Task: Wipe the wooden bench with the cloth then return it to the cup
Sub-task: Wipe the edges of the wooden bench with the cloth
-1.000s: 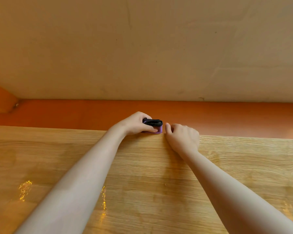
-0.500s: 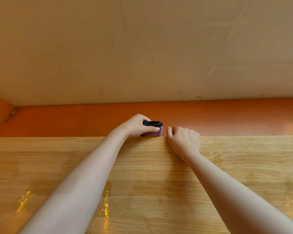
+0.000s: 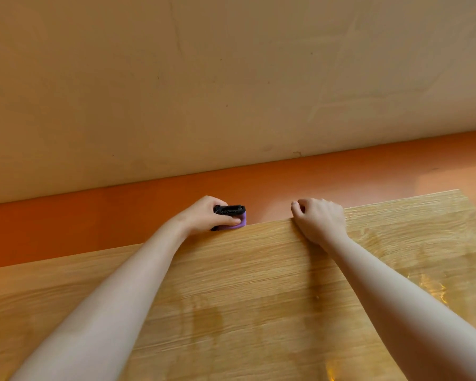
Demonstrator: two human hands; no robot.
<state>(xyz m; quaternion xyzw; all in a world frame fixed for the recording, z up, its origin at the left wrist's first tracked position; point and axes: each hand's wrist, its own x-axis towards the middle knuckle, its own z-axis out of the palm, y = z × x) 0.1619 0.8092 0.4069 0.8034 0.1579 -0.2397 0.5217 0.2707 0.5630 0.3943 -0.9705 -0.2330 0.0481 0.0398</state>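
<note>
Bench: the wooden bench (image 3: 259, 298) fills the lower view, grain running left to right, with glossy patches toward its near side; whether these are damp or only reflections I cannot tell.

Cup: a small purple cup (image 3: 238, 224) stands at the far edge of the bench, between the two hands and nearer the left one.

Cloth: something dark, which I take to be the cloth (image 3: 229, 209), sits bunched in the mouth of the cup; its material is too small to confirm.

Left hand: the left hand (image 3: 204, 217) is wrapped around the cup, thumb across its front, fingers over the dark bundle.

Right hand: the right hand (image 3: 320, 220) is curled loosely, knuckles resting on the far edge of the bench; it holds nothing that I can see.

Change noted: a second ago the right hand sat just beside the cup; it has since drawn off to the right and now stands apart from it. The left hand has kept its hold.

Task standing: in my judgement the wiping is finished and the return is made or nearly so; only the left hand's release appears outstanding.

Risk: the cup stands close to the far edge, so a careless release could tip it off the bench.
</note>
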